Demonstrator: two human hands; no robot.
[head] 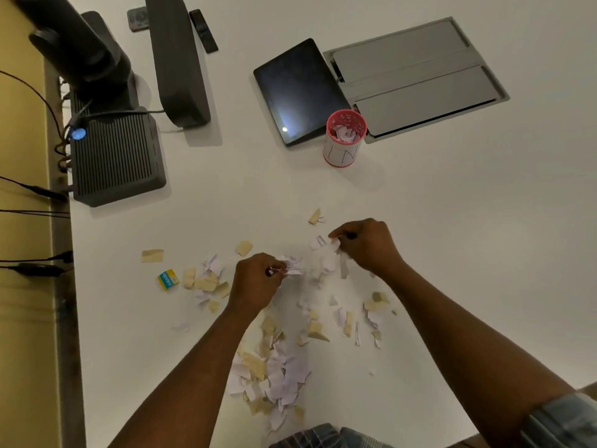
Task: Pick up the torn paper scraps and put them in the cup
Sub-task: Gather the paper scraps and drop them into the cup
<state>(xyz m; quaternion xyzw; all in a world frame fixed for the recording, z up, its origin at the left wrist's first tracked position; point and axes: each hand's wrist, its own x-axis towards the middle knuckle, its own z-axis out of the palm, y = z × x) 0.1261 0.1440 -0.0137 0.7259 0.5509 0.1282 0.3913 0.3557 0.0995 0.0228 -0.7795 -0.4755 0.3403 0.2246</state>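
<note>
Between our hands and the cup ahead, the white tabletop lies bare, crossed only by a tan scrap just beyond our right hand. Directly behind the cup a dark tablet and a grey hatch crowd it. To the right of our right hand the surface is open. Left of our left hand lie scattered scraps and a small yellow packet; farther ahead on the left, black devices and cables block passage.
</note>
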